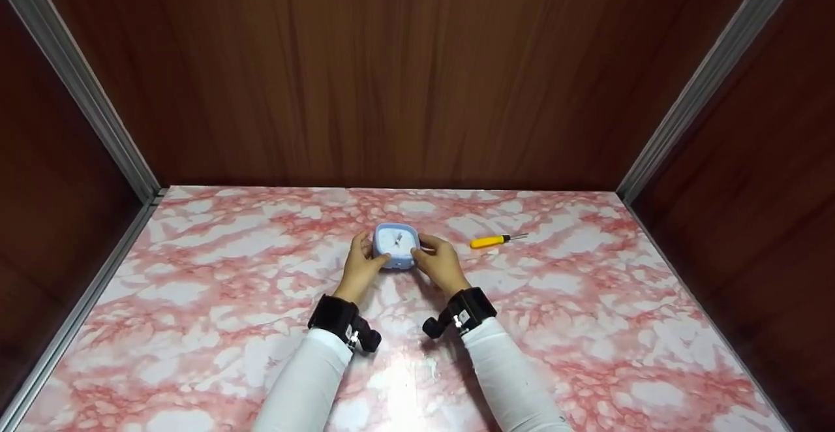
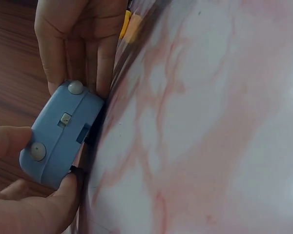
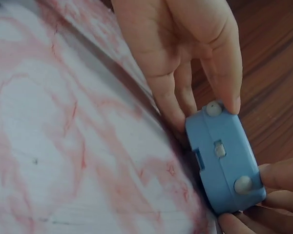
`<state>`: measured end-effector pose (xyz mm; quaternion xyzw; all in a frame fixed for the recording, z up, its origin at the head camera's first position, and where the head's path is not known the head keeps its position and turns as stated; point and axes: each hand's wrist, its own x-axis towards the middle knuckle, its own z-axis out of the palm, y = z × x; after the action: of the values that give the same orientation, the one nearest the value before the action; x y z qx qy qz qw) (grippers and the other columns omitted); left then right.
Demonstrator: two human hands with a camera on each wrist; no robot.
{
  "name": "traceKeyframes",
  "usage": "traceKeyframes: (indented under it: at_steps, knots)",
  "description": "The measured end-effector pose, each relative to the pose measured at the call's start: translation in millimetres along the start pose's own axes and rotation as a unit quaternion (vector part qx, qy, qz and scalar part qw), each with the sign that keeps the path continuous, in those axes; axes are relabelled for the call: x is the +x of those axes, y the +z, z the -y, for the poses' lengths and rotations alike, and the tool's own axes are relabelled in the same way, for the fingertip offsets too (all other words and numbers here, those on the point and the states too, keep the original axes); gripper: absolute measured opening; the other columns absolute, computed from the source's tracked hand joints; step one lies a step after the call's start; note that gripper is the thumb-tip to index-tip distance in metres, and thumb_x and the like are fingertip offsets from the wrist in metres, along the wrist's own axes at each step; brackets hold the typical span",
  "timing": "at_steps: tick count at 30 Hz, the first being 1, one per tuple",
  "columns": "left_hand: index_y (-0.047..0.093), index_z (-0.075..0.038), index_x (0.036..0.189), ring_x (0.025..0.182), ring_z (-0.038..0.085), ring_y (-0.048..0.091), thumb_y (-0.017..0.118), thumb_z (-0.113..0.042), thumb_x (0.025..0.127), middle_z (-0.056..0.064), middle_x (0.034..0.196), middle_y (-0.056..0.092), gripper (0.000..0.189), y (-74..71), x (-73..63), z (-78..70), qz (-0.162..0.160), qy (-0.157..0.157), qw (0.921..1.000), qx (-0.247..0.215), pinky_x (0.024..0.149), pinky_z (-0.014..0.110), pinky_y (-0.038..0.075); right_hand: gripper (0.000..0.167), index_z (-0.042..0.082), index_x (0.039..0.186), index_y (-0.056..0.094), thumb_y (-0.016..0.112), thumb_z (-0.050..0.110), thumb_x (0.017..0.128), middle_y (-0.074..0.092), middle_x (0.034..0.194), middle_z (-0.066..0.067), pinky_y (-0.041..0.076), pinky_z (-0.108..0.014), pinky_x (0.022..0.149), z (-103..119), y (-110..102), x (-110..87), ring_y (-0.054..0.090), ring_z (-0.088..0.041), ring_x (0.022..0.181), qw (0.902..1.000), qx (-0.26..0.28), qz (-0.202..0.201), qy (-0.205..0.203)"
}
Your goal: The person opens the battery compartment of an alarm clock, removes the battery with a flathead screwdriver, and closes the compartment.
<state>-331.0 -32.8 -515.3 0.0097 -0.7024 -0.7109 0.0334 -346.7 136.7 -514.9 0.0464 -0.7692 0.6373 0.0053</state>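
Note:
A small light-blue alarm clock [image 1: 395, 239] with a white face and rounded corners is held between both hands, its face tilted up. My left hand [image 1: 361, 267] grips its left side, with the thumb at the lower front corner. On the opposite side, my right hand [image 1: 443, 264] holds it the same way. Both wrist views show one narrow blue side of the clock [image 2: 56, 135], with two round white feet, a small white switch between them and a notch at the rear edge. The clock's back is hidden.
A screwdriver [image 1: 489, 242] with a yellow handle lies right of the right hand, its shaft pointing right. The table [image 1: 228, 301] has a red-and-white marbled top. Dark wood panels [image 1: 391, 79] with metal corner strips stand at the back and both sides.

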Motion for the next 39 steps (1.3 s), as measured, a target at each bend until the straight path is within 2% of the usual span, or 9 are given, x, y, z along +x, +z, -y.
traceKeyframes:
  at_steps: [4,9,15,20,25,29,33,35,39]
  knots:
    - [0.019,0.010,0.147,0.137,0.040,0.030,0.060,0.006,0.086,0.035,0.145,0.031,0.074,2.7,1.2,0.0,-0.002,-0.020,0.9998,0.002,0.114,0.041,0.028,0.041,-0.006,0.129,0.057,0.064,0.002,0.089,0.057,0.123,-0.024,0.055,-0.031,0.083,2,-2,-1.6,0.061,-0.033,0.104,0.9999,-0.014,-0.007,-0.007]
    - [0.019,0.010,0.147,0.137,0.039,0.030,0.058,0.007,0.082,0.034,0.146,0.030,0.075,4.9,0.1,-0.9,-0.012,-0.036,0.9992,-0.013,0.112,0.040,0.031,0.033,-0.005,0.117,0.065,0.068,0.001,0.085,0.062,0.117,-0.021,0.057,-0.031,0.076,8,-4,-1.9,0.066,-0.031,0.096,0.9926,-0.109,-0.007,-0.054]
    - [0.031,0.005,0.145,0.120,0.034,0.048,0.059,0.009,0.082,0.029,0.132,0.047,0.069,6.4,-3.9,-5.7,-0.011,-0.030,0.9980,-0.054,0.090,0.034,0.049,0.030,-0.005,0.113,0.067,0.066,0.002,0.084,0.065,0.114,-0.022,0.058,-0.033,0.075,21,-3,-3.6,0.067,-0.031,0.094,0.9833,-0.166,-0.011,-0.073]
    - [0.037,0.002,0.141,0.105,0.028,0.052,0.060,0.011,0.078,0.026,0.125,0.052,0.067,9.1,-6.0,-7.1,-0.026,-0.027,0.9965,-0.075,0.075,0.029,0.051,0.029,-0.005,0.112,0.068,0.066,0.014,0.090,0.066,0.115,-0.020,0.057,-0.032,0.076,27,1,-7.4,0.068,-0.030,0.094,0.9812,-0.180,-0.014,-0.068]
    - [0.038,0.003,0.142,0.112,0.031,0.052,0.058,0.014,0.077,0.027,0.129,0.050,0.069,13.6,-10.2,-10.9,-0.020,-0.018,0.9969,-0.075,0.082,0.030,0.052,0.034,-0.005,0.111,0.067,0.068,0.021,0.090,0.067,0.111,-0.020,0.056,-0.035,0.080,28,3,-13.5,0.067,-0.028,0.093,0.9722,-0.214,-0.024,-0.092]
    - [0.039,0.004,0.140,0.121,0.036,0.049,0.058,0.014,0.078,0.028,0.134,0.049,0.066,16.4,-11.2,-13.4,-0.017,-0.002,0.9970,-0.076,0.091,0.033,0.050,0.042,-0.006,0.119,0.063,0.069,0.023,0.089,0.064,0.117,-0.022,0.050,-0.040,0.092,28,5,-13.6,0.062,-0.030,0.105,0.9658,-0.236,-0.024,-0.105]
    - [0.044,0.002,0.139,0.125,0.035,0.045,0.058,0.007,0.084,0.024,0.138,0.046,0.058,17.4,-11.4,-15.6,-0.014,-0.006,0.9958,-0.090,0.092,0.037,0.051,0.044,-0.006,0.121,0.063,0.070,0.022,0.088,0.063,0.120,-0.022,0.046,-0.042,0.098,29,7,-13.2,0.058,-0.031,0.112,0.9648,-0.232,-0.019,-0.123]
    - [0.047,0.000,0.139,0.122,0.032,0.048,0.057,0.002,0.087,0.021,0.138,0.047,0.053,17.5,-11.9,-17.2,-0.013,-0.014,0.9947,-0.101,0.090,0.039,0.052,0.043,-0.006,0.119,0.064,0.071,0.021,0.087,0.064,0.118,-0.022,0.046,-0.042,0.097,29,8,-13.6,0.059,-0.031,0.110,0.9644,-0.229,-0.014,-0.132]
    - [0.053,-0.004,0.137,0.098,0.024,0.058,0.053,-0.005,0.091,0.018,0.128,0.056,0.046,17.7,-13.6,-20.3,-0.017,-0.029,0.9927,-0.116,0.077,0.038,0.056,0.048,-0.008,0.116,0.065,0.076,0.024,0.082,0.065,0.114,-0.023,0.049,-0.043,0.091,30,10,-15.6,0.061,-0.032,0.103,0.9604,-0.243,-0.020,-0.135]
